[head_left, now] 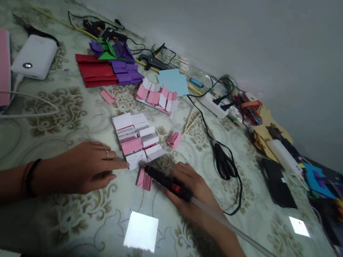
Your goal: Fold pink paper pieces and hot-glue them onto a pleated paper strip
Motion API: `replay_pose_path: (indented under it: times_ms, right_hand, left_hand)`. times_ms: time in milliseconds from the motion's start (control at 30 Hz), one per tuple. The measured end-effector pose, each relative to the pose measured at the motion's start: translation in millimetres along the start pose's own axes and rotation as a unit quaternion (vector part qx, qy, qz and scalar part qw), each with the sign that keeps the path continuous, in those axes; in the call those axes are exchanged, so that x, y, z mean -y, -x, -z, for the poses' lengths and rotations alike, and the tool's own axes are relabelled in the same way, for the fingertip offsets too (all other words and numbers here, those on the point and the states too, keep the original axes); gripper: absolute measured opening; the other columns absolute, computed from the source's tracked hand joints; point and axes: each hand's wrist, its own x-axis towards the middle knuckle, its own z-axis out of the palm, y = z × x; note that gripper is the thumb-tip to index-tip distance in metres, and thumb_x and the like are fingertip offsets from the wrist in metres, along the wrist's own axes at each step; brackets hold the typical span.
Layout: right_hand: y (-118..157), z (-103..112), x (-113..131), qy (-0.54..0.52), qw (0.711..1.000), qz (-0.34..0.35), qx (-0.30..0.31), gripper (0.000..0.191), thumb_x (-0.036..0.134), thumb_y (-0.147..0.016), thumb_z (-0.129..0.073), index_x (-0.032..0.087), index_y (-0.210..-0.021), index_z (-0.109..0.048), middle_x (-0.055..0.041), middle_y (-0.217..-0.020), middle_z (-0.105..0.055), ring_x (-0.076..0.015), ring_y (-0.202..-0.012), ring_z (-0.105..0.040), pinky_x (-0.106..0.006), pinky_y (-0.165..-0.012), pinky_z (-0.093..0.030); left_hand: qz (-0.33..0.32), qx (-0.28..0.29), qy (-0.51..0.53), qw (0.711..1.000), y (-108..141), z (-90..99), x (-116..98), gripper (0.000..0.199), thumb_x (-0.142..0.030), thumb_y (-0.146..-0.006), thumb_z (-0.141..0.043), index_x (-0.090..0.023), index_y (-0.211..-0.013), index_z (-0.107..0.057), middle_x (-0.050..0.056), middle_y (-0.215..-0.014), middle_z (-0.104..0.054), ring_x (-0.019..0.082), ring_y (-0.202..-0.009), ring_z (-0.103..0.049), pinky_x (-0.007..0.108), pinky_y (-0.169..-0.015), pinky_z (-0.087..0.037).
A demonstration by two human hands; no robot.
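A hot glue gun (166, 181) is gripped in my right hand (189, 185), and a long pale glue stick (239, 234) runs out of its back end. The gun's nozzle is at the lower edge of a folded white-and-pink paper panel (131, 145). My left hand (89, 166) rests palm down, its index finger stretched out to the panel's lower left corner and its thumb apart. A small folded pink paper piece (145, 180) lies just under the nozzle, partly hidden by the gun. Another pink folded piece (174, 139) lies right of the panel.
Behind are a second pink-and-white panel (157, 96), red folded paper (95, 71), purple folded paper (125, 73) and light blue sheets (173, 81). Black scissors (224, 161) and a cable lie to the right. A white power bank (35, 56) stands left; a power strip (214, 104) sits near the wall.
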Motion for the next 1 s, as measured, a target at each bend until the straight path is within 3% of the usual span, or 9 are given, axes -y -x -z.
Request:
replay_pose_path:
  times_ms: [400, 633, 1000]
  right_hand:
    - [-5.0, -15.2, 10.7, -0.003, 1.000, 0.009, -0.011, 0.025, 0.032, -0.099, -0.058, 0.020, -0.079, -0.051, -0.0031, -0.077, -0.059, -0.0165, -0.076, -0.052, -0.031, -0.071, -0.040]
    - [-5.6, -19.7, 11.1, -0.032, 0.998, 0.006, -0.061, 0.014, 0.030, -0.096, -0.060, 0.020, -0.089, -0.054, -0.0031, -0.086, -0.061, -0.0174, -0.082, -0.054, -0.031, -0.074, -0.040]
    - [-11.8, -28.8, 12.1, 0.003, 0.997, 0.016, -0.073, 0.019, 0.031, -0.096, -0.061, 0.020, -0.083, -0.051, -0.0028, -0.080, -0.059, -0.0171, -0.077, -0.054, -0.030, -0.070, -0.040]
  left_hand:
    - [-0.012, -0.034, -0.006, 0.999, 0.5, -1.7, 0.0, 0.036, -0.030, -0.100, -0.052, -0.029, -0.135, -0.062, 0.000, -0.105, -0.077, 0.019, -0.095, -0.071, 0.033, -0.085, -0.048]
    - [-0.022, -0.044, -0.016, 0.999, 0.1, -1.5, -0.5, 0.036, -0.030, -0.101, -0.051, -0.027, -0.135, -0.062, 0.000, -0.106, -0.078, 0.019, -0.094, -0.071, 0.033, -0.083, -0.049]
    - [-0.036, -0.051, -0.027, 0.998, -0.5, -2.2, -0.1, 0.035, -0.030, -0.101, -0.051, -0.025, -0.134, -0.062, 0.001, -0.109, -0.078, 0.019, -0.093, -0.071, 0.034, -0.081, -0.050]
